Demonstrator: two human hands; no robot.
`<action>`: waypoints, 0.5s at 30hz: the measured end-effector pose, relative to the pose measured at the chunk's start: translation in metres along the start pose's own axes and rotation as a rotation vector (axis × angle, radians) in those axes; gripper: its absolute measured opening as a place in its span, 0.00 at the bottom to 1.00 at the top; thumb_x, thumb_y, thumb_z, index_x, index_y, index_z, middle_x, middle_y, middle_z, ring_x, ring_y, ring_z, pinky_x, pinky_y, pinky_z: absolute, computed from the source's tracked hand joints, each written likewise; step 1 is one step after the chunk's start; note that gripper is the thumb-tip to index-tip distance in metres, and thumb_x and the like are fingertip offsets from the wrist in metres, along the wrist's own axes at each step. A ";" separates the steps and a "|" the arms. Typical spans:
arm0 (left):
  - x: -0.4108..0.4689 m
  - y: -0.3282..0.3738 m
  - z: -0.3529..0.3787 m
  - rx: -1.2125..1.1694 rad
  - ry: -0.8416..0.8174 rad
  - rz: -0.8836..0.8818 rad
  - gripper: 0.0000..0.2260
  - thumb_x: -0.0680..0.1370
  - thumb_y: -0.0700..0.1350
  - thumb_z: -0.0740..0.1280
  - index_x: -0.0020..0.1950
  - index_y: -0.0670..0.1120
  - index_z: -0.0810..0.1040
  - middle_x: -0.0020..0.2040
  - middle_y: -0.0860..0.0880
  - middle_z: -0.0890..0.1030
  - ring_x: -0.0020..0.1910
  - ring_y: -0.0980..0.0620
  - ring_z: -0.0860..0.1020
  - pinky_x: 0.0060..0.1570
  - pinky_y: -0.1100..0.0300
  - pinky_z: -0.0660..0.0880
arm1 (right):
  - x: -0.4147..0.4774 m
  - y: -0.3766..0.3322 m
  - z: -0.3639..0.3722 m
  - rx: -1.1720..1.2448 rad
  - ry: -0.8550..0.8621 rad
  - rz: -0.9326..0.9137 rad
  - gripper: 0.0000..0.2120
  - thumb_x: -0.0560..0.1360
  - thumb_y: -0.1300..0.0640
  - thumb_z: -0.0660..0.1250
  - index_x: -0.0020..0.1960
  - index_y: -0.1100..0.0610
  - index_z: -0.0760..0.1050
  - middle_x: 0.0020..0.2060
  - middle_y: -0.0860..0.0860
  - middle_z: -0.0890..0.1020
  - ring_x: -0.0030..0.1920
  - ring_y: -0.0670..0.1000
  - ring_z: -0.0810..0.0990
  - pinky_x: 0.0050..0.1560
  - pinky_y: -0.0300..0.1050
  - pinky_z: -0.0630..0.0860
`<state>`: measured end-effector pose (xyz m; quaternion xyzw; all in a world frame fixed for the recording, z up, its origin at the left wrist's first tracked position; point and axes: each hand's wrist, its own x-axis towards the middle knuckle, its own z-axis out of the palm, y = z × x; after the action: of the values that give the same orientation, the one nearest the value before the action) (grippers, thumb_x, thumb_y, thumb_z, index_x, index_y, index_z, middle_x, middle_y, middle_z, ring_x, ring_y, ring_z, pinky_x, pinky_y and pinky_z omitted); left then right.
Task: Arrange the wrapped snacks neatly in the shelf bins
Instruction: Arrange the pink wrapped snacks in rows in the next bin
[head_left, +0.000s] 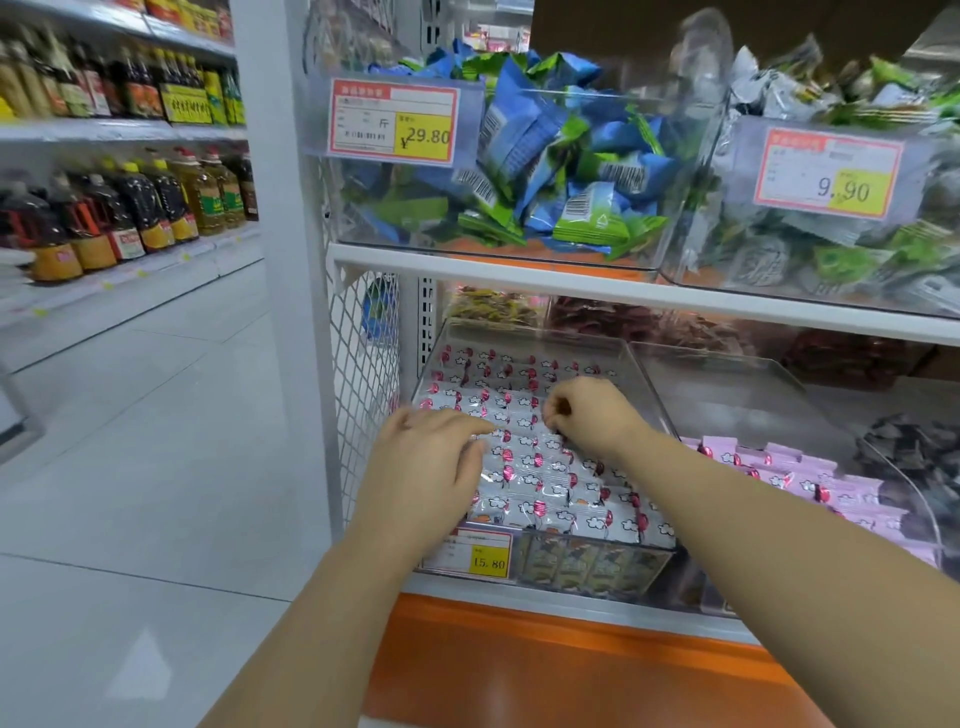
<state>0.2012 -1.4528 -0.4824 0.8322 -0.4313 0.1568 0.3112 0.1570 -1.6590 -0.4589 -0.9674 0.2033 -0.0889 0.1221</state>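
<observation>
Nearest me, the orange base panel (519, 654) runs under the lower shelf. A yellow price tag (480, 557) reading 15.80 sits on the front of the clear bin (652, 400). The white wrapped snacks (550, 488) lie inside this bin in flat, overlapping rows, filling it front to back.

Left grip (431, 460): open, fingers straight, resting flat on the packets at the bin's left side. Right grip (587, 415): fingers curled, tips down among the packets mid-bin; I cannot tell whether it pinches one.

The neighbouring bin to the right holds pink packets (805, 475) standing in a row, with dark packets (909, 452) beyond them.

On the shelf above, blue and green packets (561, 156) are heaped loose behind a tag (395, 122) reading 29.80. Far left, oil bottles (130, 208) line another shelf.
</observation>
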 end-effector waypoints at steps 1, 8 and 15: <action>0.000 -0.002 0.000 0.016 0.006 -0.017 0.13 0.78 0.48 0.58 0.57 0.53 0.80 0.55 0.55 0.81 0.57 0.54 0.76 0.69 0.53 0.54 | 0.002 0.001 0.000 0.016 0.002 0.010 0.07 0.75 0.66 0.61 0.43 0.59 0.77 0.45 0.54 0.83 0.45 0.52 0.79 0.47 0.43 0.74; 0.003 -0.011 0.002 0.029 0.016 -0.073 0.11 0.78 0.46 0.62 0.57 0.53 0.80 0.57 0.54 0.79 0.62 0.53 0.72 0.71 0.45 0.51 | 0.018 0.005 0.010 0.027 -0.014 0.100 0.07 0.76 0.65 0.61 0.50 0.61 0.78 0.50 0.55 0.82 0.48 0.53 0.78 0.47 0.41 0.71; 0.002 -0.022 0.005 0.043 0.107 -0.129 0.11 0.74 0.42 0.67 0.56 0.48 0.81 0.63 0.46 0.75 0.65 0.43 0.70 0.64 0.43 0.64 | -0.031 -0.017 0.023 -0.016 0.204 -0.270 0.15 0.79 0.52 0.59 0.61 0.54 0.76 0.61 0.52 0.77 0.61 0.54 0.73 0.63 0.50 0.68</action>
<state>0.2204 -1.4472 -0.4934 0.8552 -0.3561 0.1897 0.3252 0.1404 -1.6262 -0.4797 -0.9727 0.0836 -0.2008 0.0802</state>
